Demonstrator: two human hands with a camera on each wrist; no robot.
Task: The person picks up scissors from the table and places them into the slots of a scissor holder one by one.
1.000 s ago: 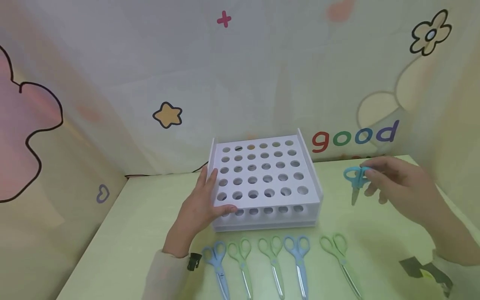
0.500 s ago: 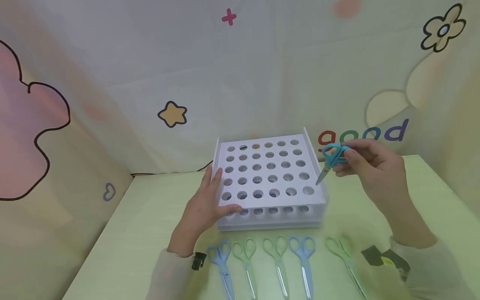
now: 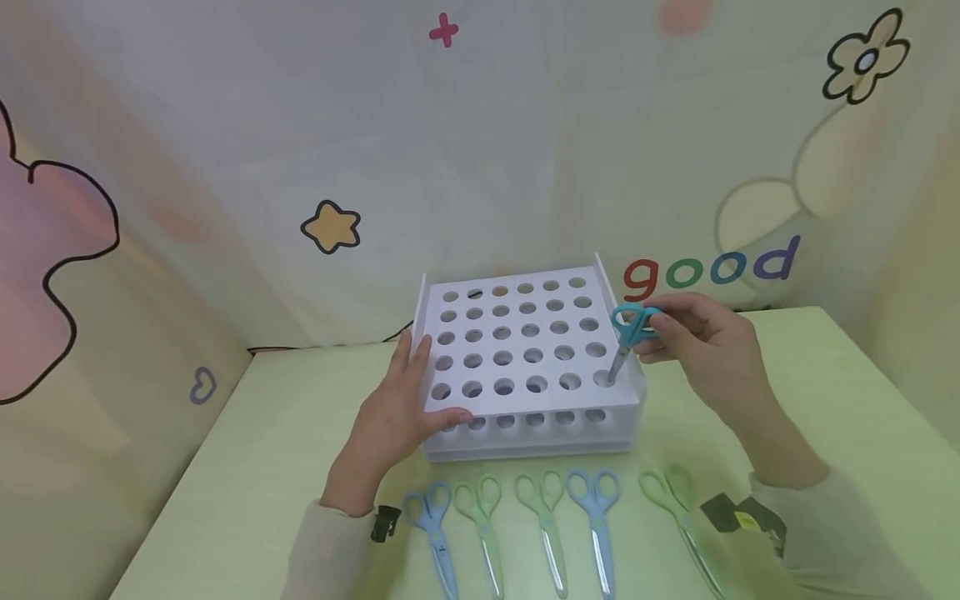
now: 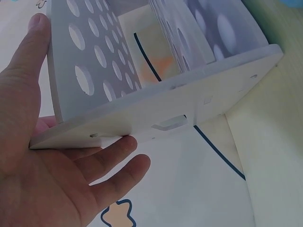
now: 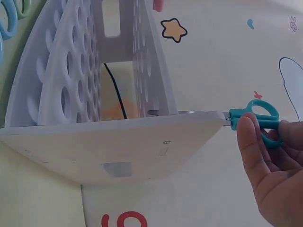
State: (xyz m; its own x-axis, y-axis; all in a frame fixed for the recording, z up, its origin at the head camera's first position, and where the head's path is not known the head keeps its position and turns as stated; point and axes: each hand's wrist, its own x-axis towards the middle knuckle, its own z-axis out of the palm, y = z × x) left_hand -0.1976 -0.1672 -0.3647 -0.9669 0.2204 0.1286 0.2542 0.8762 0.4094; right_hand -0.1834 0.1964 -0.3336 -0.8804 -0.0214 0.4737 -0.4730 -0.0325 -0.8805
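Note:
My right hand (image 3: 712, 358) pinches small teal-handled scissors (image 3: 633, 327) by one finger loop. Their blades point down into the front right corner hole of a white rack (image 3: 551, 404) with rows of round holes. In the right wrist view, the blade tip shows just below the rack's top panel, and the teal handles (image 5: 265, 108) stay outside. My left hand (image 3: 386, 417) holds the rack at its front left corner. Its thumb lies over the front edge and its fingers reach along the side panel, as the left wrist view shows.
Larger scissors lie in a row before the rack: blue scissors (image 3: 435, 525), green scissors (image 3: 483, 521), more green scissors (image 3: 546, 521), blue scissors (image 3: 597, 521) and green scissors (image 3: 678, 512). A printed cloth backdrop (image 3: 487, 167) stands behind the pale table (image 3: 255, 467).
My right hand has brought the teal scissors left from the rack's right side, and their tip has gone into the corner hole. My left hand keeps its place on the rack.

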